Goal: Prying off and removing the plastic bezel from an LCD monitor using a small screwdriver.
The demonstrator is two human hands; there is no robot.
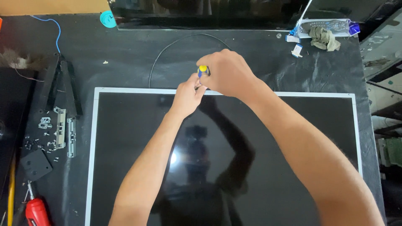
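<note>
glass screen (268, 167) looks breakable; our right hand (228, 73) grips the screwdriver (203, 70), left hand (188, 94) fingers pinch its tip.

Two hands meet at the top edge of the panel: the left hand (187, 94) and the right hand (226, 73). One blue-and-yellow screwdriver (203, 70) sits between them. One large dark screen panel (125, 138) lies on one table (125, 54). There is one thin black cable (176, 44), one blue wire (52, 25), one red-handled tool (35, 211), one teal roll (107, 19), one remote control (324, 26) and one crumpled rag (324, 38). Metal brackets (60, 127) number perhaps three; the loose screws (44, 144) are too small to count.
</note>
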